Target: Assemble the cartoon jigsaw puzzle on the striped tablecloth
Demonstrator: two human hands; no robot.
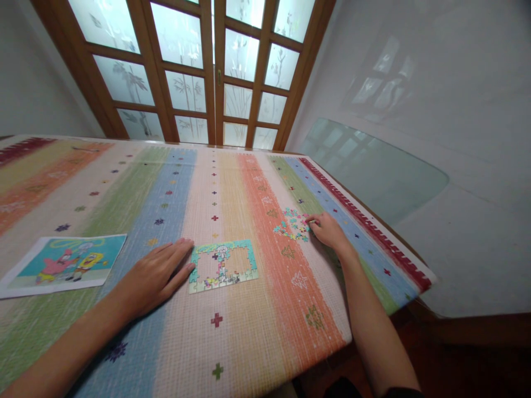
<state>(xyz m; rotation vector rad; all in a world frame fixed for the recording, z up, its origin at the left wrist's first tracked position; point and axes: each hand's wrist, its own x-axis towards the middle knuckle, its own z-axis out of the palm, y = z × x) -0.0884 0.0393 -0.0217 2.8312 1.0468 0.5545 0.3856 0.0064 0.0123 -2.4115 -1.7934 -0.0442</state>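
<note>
A partly assembled jigsaw puzzle (251,257) lies flat on the table. Its border is joined, and a column of pieces with a pale cartoon figure runs down the middle between two gaps. My left hand (164,273) rests palm down with fingers stretched out, fingertips at the puzzle's left edge. To the right, loose puzzle pieces (292,224) are spread in a small cluster. At its right side my right hand (327,229) has its fingers drawn together on a puzzle piece, whose outline is mostly hidden.
A printed reference picture (62,262) with cartoon characters lies left of my left forearm. The striped tablecloth (232,193) covers the table, whose right edge slants towards a white wall (468,166). Wooden glazed doors (215,77) stand beyond the far edge.
</note>
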